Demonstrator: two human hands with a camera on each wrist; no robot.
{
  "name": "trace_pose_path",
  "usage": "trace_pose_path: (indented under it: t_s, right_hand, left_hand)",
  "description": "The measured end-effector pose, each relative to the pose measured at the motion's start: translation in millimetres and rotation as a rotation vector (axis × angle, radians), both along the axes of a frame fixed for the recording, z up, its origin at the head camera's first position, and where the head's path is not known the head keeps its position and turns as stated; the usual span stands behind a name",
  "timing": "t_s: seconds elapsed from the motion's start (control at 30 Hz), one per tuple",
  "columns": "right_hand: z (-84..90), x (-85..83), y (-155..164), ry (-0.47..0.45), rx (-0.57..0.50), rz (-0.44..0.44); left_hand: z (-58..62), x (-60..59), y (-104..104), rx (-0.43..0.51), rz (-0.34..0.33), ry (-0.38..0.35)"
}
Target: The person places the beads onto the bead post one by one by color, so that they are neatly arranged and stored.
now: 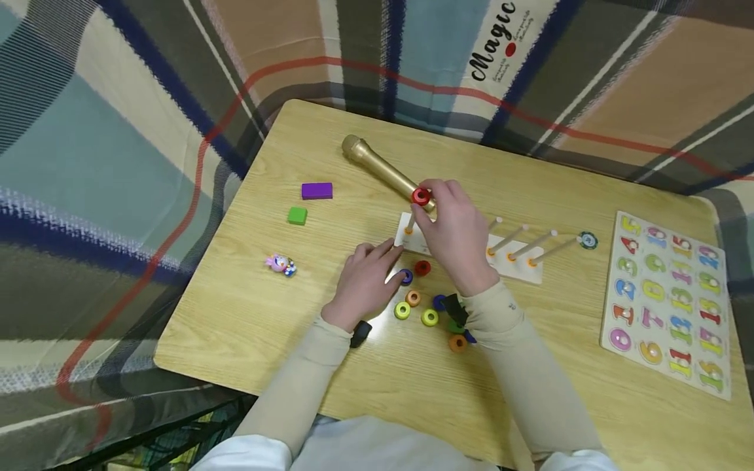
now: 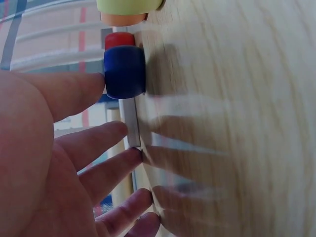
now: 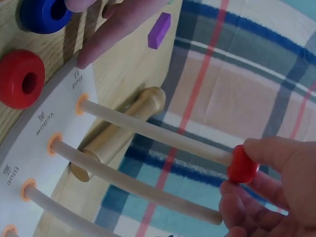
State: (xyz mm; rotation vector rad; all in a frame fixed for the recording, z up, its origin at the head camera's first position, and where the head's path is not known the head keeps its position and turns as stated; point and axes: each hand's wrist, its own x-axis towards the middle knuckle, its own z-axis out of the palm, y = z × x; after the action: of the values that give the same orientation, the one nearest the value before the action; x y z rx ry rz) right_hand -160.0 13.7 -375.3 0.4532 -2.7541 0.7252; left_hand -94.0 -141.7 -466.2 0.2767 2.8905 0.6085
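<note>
My right hand (image 1: 456, 232) pinches a red ring (image 3: 240, 166) between thumb and fingers. In the right wrist view the ring is at the top end of the wooden peg (image 3: 158, 136) beside the label "Red". That peg stands on a white peg board (image 3: 29, 138) with several other pegs. Flat on the table, my left hand (image 1: 364, 281) touches the board's left end with outstretched fingers. Its thumb touches a blue ring (image 2: 124, 74). Close by lies a second red ring (image 3: 15, 94). Several yellow, orange, blue and green rings lie nearer my body.
Behind the board lies a gold microphone (image 1: 379, 165). To the left are a purple block (image 1: 317, 191), a green block (image 1: 297, 216) and a small pink figure (image 1: 281, 264). A number puzzle board (image 1: 665, 304) and a poker chip (image 1: 588, 240) lie to the right. Checked cloth (image 1: 448, 108) hangs around the table.
</note>
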Motion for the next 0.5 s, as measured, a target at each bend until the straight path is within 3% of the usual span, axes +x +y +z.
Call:
trace_pose_path:
  t_s: [0.27, 0.5]
  right_hand:
    - [1.3, 5.6, 15, -0.026, -0.013, -0.062]
    - [-3.4, 13.5, 16, 0.02, -0.101, -0.009]
  left_hand:
    - [-3.3, -5.0, 14, -0.019, -0.044, 0.007]
    - [-1.3, -1.0, -1, -0.022, 0.011, -0.021]
